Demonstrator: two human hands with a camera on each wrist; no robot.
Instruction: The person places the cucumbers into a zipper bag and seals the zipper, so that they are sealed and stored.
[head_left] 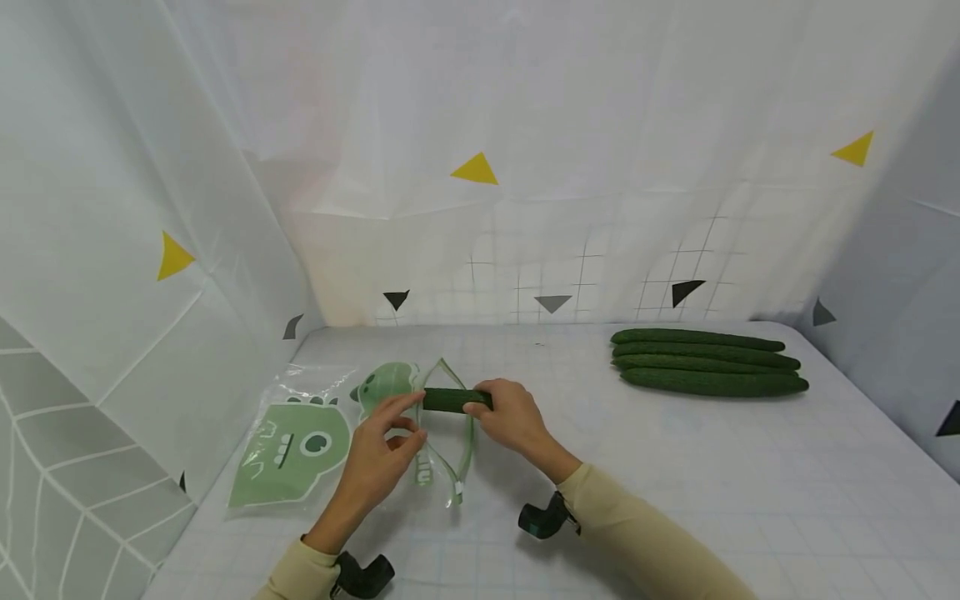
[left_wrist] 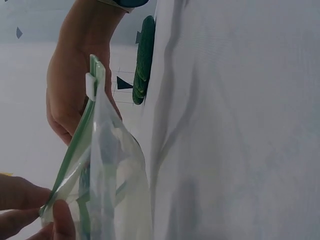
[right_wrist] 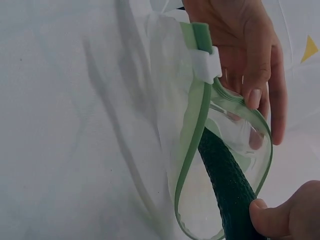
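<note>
My right hand (head_left: 513,417) grips a dark green cucumber (head_left: 448,400) near its right end. The cucumber's far end is inside the mouth of a clear zip bag (head_left: 386,382) with a green printed figure. In the right wrist view the bag's green zip rim (right_wrist: 192,145) gapes wide around the cucumber, and a white slider (right_wrist: 205,65) sits at one end of the rim. My left hand (head_left: 382,446) pinches the rim between thumb and fingers, as the left wrist view also shows.
Flat on the table to the left lies another clear bag (head_left: 288,458) with a green monster print. Several cucumbers (head_left: 708,379) lie side by side at the back right. A white sheet wall (head_left: 570,108) with coloured triangles stands behind the table.
</note>
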